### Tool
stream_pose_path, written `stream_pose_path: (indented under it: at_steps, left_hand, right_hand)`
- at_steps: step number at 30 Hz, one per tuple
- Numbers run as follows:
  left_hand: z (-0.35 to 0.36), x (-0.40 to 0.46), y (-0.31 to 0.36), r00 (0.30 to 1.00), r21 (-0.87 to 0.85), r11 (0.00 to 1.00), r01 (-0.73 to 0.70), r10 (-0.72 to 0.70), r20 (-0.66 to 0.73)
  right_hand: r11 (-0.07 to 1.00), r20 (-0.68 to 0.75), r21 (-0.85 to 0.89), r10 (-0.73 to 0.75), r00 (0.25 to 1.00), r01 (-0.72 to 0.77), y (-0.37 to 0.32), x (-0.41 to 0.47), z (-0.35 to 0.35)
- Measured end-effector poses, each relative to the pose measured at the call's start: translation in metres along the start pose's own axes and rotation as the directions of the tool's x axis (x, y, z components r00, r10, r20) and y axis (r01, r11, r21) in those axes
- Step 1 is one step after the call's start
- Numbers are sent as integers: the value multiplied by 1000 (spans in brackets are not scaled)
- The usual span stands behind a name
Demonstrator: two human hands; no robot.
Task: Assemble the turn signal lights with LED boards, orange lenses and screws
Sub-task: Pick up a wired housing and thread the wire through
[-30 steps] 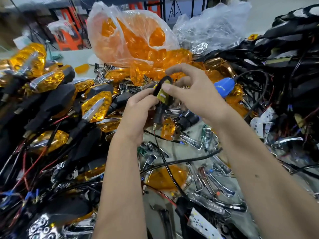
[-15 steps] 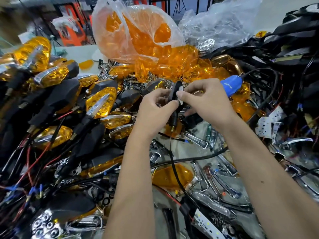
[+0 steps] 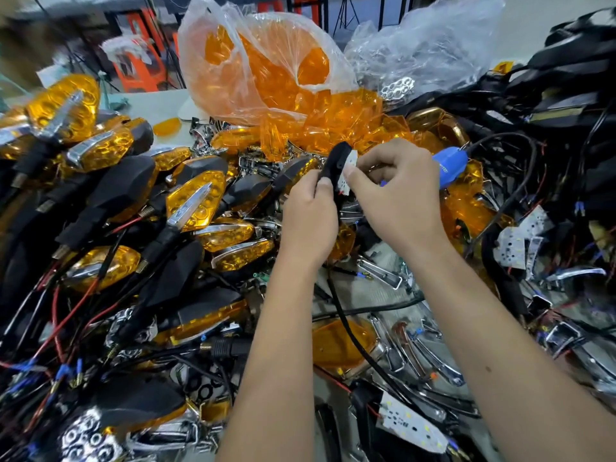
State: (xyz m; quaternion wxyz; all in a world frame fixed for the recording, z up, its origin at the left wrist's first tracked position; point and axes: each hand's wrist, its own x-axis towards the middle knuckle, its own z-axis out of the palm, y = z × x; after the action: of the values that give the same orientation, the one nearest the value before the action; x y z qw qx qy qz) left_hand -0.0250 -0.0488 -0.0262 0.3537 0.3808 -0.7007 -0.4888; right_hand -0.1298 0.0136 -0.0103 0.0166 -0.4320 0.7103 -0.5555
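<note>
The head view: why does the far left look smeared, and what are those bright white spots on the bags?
Head view: the upper left background is blurred, while the hands, left and right, stay fairly sharp; the wide lens bends the edges; the clear bag and orange lens bag glare under overhead light.

From my remote feed: two bare forearms rise from the bottom of the frame, no sleeves, gloves, watch or rings visible on my left hand (image 3: 308, 225) or right hand (image 3: 400, 198); fingernails short.
</note>
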Motion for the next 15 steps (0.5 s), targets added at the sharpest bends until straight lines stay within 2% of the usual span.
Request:
stream_pose_path:
  at_steps: [3,7,9,15]
  left_hand:
    - [7,-1,1,999,57,998,-10,12,-40]
    - [6,-1,3,999,-82,997,-16,13,-40]
    - [4,-3,4,1000,-119,993,-18,18,3]
    - [5,-6,7,994,-85,995,-54,61,88]
  right_hand:
    - [997,11,82,-9,1000,8,-1,-2,3]
    - [944,78,294,134,988,-152,6,1,2]
    - [913,116,357,168,979,-199,10,3,-2]
    - [912,195,396,29,980,-106,19,5,-13]
